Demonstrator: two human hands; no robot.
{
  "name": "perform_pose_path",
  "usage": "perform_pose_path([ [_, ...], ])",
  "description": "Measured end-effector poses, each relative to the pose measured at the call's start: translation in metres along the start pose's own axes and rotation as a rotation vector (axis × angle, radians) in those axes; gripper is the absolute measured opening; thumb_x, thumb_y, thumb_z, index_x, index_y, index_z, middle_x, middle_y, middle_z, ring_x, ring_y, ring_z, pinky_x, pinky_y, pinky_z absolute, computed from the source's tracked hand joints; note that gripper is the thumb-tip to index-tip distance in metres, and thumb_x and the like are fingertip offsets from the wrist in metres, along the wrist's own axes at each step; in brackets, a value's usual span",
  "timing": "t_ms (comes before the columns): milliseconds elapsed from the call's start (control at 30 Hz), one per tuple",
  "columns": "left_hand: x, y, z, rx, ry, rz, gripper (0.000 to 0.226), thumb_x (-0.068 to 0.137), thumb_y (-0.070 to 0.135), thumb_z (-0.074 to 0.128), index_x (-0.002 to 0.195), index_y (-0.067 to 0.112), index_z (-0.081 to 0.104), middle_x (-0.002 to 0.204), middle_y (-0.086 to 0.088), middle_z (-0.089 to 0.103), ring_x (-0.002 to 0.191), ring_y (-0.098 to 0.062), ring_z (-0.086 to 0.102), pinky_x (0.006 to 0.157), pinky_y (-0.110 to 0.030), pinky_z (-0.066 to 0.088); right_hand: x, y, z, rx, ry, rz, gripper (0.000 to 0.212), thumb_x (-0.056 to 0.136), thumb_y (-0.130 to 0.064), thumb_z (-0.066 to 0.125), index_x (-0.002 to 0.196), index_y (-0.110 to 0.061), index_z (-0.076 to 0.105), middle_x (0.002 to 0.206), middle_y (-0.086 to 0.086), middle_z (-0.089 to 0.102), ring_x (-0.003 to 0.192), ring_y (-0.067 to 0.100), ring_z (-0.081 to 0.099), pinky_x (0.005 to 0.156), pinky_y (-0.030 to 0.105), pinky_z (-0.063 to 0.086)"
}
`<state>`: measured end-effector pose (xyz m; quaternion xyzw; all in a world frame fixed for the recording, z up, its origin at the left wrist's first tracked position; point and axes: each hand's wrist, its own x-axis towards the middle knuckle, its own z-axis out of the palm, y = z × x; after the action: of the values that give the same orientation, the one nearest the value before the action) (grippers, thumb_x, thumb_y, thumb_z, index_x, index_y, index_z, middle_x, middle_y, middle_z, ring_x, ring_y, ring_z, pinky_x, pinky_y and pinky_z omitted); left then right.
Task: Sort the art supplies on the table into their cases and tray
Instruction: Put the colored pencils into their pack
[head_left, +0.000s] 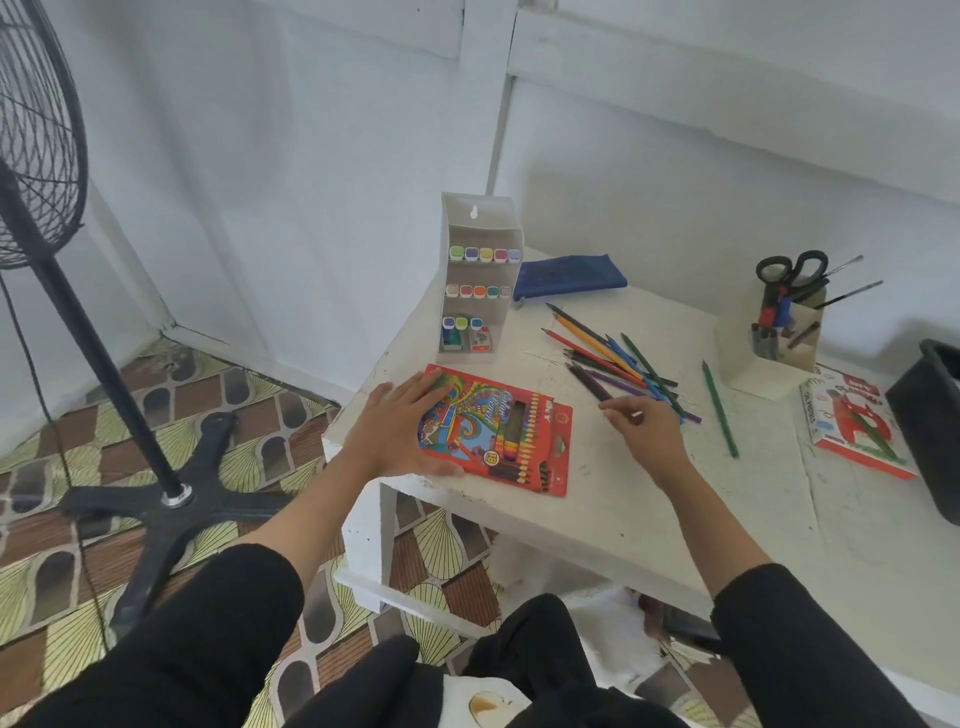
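Standing fan (106, 358) beside scuffed white table (623, 512)

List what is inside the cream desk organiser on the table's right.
Black-handled scissors, two thin brushes and several pens stand in the organiser. Their lower ends are hidden by its walls.

A scuffed white table (623, 493)
On it: red cardboard pencil box (498, 431), loose coloured pencils (618, 364), blue fabric pouch (569, 275), white marker rack (475, 291).

Your red pencil box (509, 415) lies flat, printed face up. To its right, loose coloured pencils (623, 359) lie crossed in a heap, with one green pencil (720, 410) alone beyond them.
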<state>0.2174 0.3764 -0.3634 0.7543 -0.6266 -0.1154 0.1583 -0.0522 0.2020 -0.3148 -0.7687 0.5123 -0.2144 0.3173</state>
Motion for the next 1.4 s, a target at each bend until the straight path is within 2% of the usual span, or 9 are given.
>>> perform_pose_path([
  [333,-0.002,0.002,-0.001,-0.01,-0.009,-0.002,0.128,0.044,0.103,0.019,0.15,0.032,0.017,0.16,0.008,0.008,0.147,-0.016,0.009,0.117,-0.046,0.001,0.048,-0.01,0.008,-0.36,-0.117,-0.049,0.018,0.089,-0.014,0.062,0.106,-0.011,0.062,0.1,0.007,0.063,0.083,0.016,0.055,0.072,0.027,0.043],
  [533,-0.003,0.003,-0.003,-0.002,-0.007,-0.005,0.13,0.042,0.104,0.015,0.15,0.032,0.019,0.16,0.008,0.009,0.147,-0.015,0.009,0.117,-0.042,-0.002,0.045,-0.012,0.016,-0.41,-0.114,-0.005,0.007,0.088,-0.018,0.062,0.093,-0.013,0.06,0.091,0.004,0.062,0.079,0.018,0.059,0.07,0.032,0.052],
  [700,-0.001,0.001,-0.002,-0.013,-0.004,-0.006,0.128,0.043,0.103,0.019,0.15,0.033,0.019,0.16,0.009,0.009,0.147,-0.014,0.008,0.117,-0.043,-0.002,0.037,-0.022,0.012,-0.145,0.025,0.021,0.01,0.087,-0.021,0.064,0.093,-0.013,0.062,0.088,0.0,0.063,0.081,0.014,0.058,0.073,0.028,0.046],
  [867,0.0,-0.001,0.0,-0.018,0.006,-0.001,0.125,0.045,0.103,0.022,0.149,0.034,0.021,0.159,0.01,0.011,0.147,-0.013,0.009,0.117,-0.044,0.0,0.015,-0.022,0.005,0.505,0.071,0.274,0.025,0.091,-0.007,0.056,0.116,-0.009,0.054,0.078,0.006,0.062,0.063,0.015,0.052,0.057,0.026,0.044],
  [1000,0.0,-0.002,0.001,-0.01,0.014,0.003,0.125,0.045,0.102,0.023,0.149,0.033,0.021,0.159,0.01,0.011,0.147,-0.014,0.009,0.117,-0.045,0.001,-0.007,-0.007,0.011,0.666,0.123,0.349,0.041,0.09,0.001,0.055,0.125,-0.017,0.043,0.08,0.012,0.063,0.06,0.016,0.053,0.055,0.025,0.046],
  [1100,0.0,-0.001,0.0,-0.015,0.014,0.001,0.125,0.045,0.102,0.024,0.149,0.033,0.022,0.159,0.01,0.012,0.147,-0.014,0.01,0.117,-0.045,0.001,-0.019,-0.003,0.013,0.768,0.239,0.369,0.05,0.09,0.003,0.054,0.129,-0.022,0.036,0.082,0.013,0.063,0.058,0.016,0.057,0.053,0.022,0.05],
  [1233,0.0,-0.001,0.0,-0.022,0.023,0.004,0.124,0.046,0.102,0.025,0.149,0.033,0.023,0.159,0.009,0.014,0.147,-0.015,0.011,0.117,-0.045,0.002,-0.03,0.004,0.02,0.881,0.43,0.431,0.047,0.091,0.0,0.054,0.128,-0.019,0.032,0.089,0.013,0.063,0.052,0.014,0.064,0.054,0.022,0.055],
  [1300,0.0,-0.001,0.0,-0.014,0.021,0.002,0.125,0.045,0.102,0.025,0.149,0.032,0.023,0.159,0.009,0.013,0.146,-0.015,0.011,0.117,-0.044,0.002,-0.033,0.004,0.023,0.939,0.462,0.468,0.043,0.092,-0.003,0.052,0.127,-0.02,0.031,0.094,0.016,0.063,0.056,0.019,0.066,0.055,0.025,0.057],
  [1400,0.001,-0.002,0.002,-0.009,0.025,-0.002,0.125,0.046,0.102,0.024,0.149,0.032,0.023,0.159,0.01,0.013,0.146,-0.015,0.012,0.117,-0.045,0.003,-0.035,0.0,0.025,0.972,0.463,0.495,0.03,0.097,-0.007,0.045,0.122,-0.017,0.033,0.085,0.014,0.063,0.053,0.017,0.066,0.053,0.024,0.057],
])
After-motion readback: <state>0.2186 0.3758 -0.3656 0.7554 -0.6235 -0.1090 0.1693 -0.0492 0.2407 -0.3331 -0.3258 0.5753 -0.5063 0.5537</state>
